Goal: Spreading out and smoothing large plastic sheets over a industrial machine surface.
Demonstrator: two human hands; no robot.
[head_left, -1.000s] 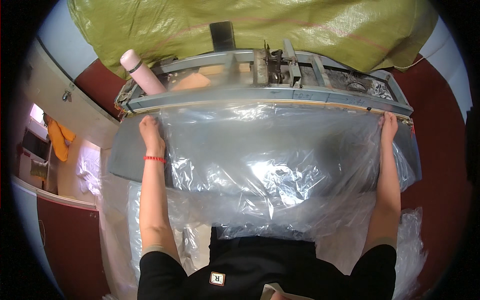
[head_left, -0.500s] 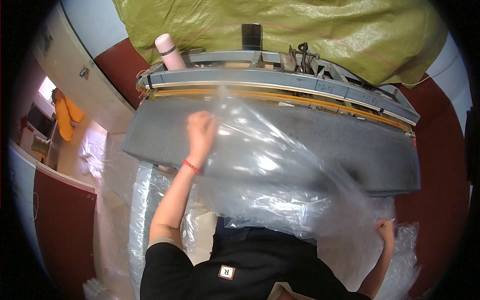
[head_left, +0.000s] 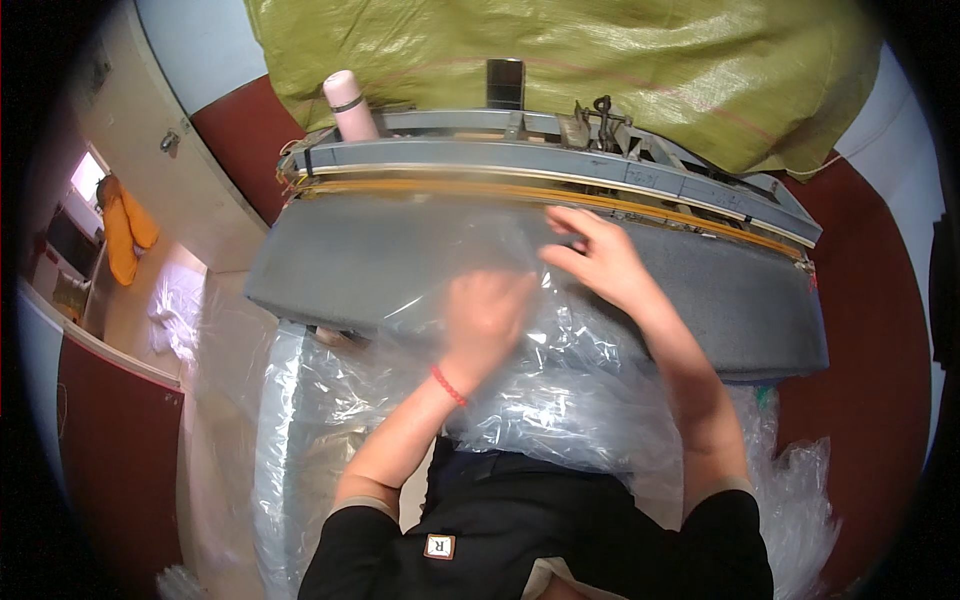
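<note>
Head view: the right hand's [head_left: 603,258] fingers are parted; the left hand [head_left: 488,315] is too blurred to tell its grip. Clear film [head_left: 570,420] bunches below both sets of fingers; light, even handling should limit creases.

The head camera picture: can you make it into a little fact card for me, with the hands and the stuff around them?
Left hand: blurred, over the clear plastic sheet; grip unclear
Right hand: thumb and fingers apart, near the sheet
Wrist: red bracelet on the left
Under the hands: grey padded surface
Beyond it: long grey metal frame
At the frame's left end: pink bottle, dark band
At the back: shiny yellow-green cover
</note>
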